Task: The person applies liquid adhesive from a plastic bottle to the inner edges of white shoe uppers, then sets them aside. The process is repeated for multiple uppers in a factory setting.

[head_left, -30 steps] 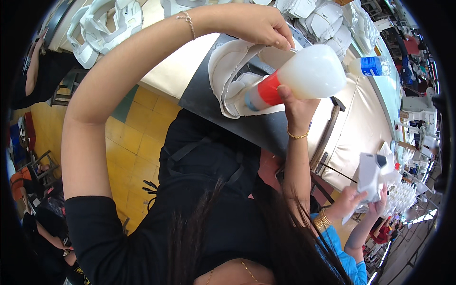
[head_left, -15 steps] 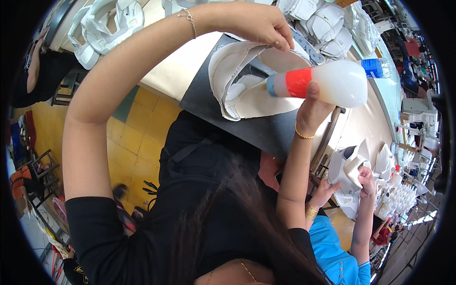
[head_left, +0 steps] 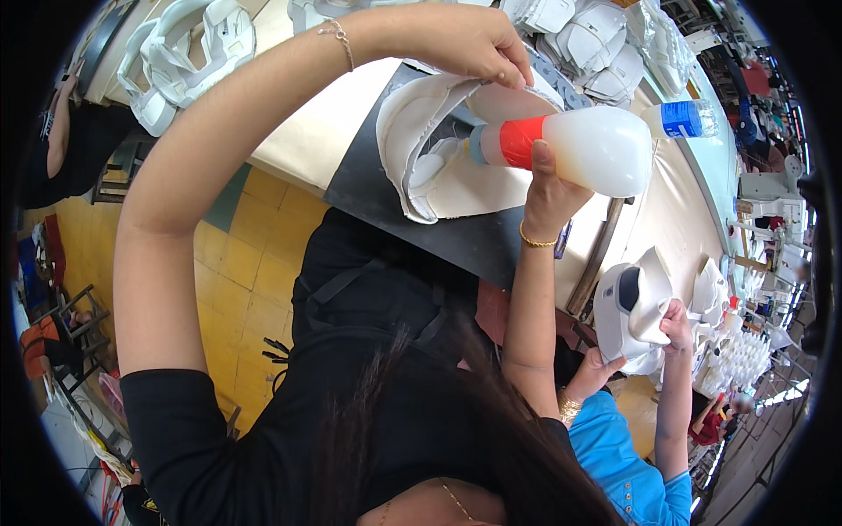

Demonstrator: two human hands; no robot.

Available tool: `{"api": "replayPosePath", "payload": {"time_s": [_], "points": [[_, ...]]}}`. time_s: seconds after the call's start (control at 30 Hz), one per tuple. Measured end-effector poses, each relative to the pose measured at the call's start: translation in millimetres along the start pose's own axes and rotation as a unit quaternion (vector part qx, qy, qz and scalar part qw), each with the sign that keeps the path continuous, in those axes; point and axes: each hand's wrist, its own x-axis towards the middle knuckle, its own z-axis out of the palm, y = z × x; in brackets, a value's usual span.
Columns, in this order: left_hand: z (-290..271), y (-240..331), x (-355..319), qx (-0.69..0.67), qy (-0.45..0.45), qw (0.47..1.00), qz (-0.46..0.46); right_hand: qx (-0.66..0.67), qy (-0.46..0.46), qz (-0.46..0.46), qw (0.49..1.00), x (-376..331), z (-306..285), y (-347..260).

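A white shoe upper (head_left: 482,195) lies spread on a dark board (head_left: 355,180) at the table's edge. My left hand (head_left: 491,48) reaches over from the far side, fingertips pinched on the upper's far rim. In my right hand (head_left: 554,197) is a squeeze bottle (head_left: 610,149) with a translucent white body, a red band and a grey-blue collar. It is tilted nearly flat, its nozzle end pointing left into the upper's opening. Whether the tip touches the lining I cannot tell.
White uppers (head_left: 197,53) stand at the far left, and stacked white pieces (head_left: 596,44) lie at the back. A clear bottle with a blue label (head_left: 688,119) is behind the squeeze bottle. At right, a co-worker's hands (head_left: 675,326) hold another white upper (head_left: 627,302).
My right hand has moved left with the squeeze bottle, its nozzle end now deeper over the upper. My left hand keeps its pinch on the rim. The co-worker's upper has turned.
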Motion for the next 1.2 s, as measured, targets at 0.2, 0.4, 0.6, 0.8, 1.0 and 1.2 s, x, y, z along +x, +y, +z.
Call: {"api": "replayPosePath", "payload": {"time_s": [0.2,0.4,0.6,0.8,1.0,1.2], "points": [[1.4,-4.8,0.2,0.017,0.011,1.000,0.010,-0.016,-0.057,-0.002,0.998,-4.0,3.5,-8.7],[-0.2,-1.8,0.2,0.004,0.006,1.000,0.009,-0.019,-0.141,0.027,0.989,-7.9,1.1,-16.6],[-4.0,8.7,-2.8,0.016,-0.001,1.000,0.017,0.188,0.006,0.109,0.976,13.8,-15.9,5.9],[1.2,2.7,0.9,0.034,0.005,0.999,-0.002,0.056,0.031,-0.007,0.998,14.7,-13.9,4.6],[-6.2,17.9,-3.6,0.003,-0.023,1.000,0.009,0.057,-0.004,0.004,0.998,21.8,-21.5,2.9],[2.6,3.4,5.5,0.045,0.002,0.999,0.010,-0.016,-0.086,-0.016,0.996,15.2,1.7,-24.5]]}}
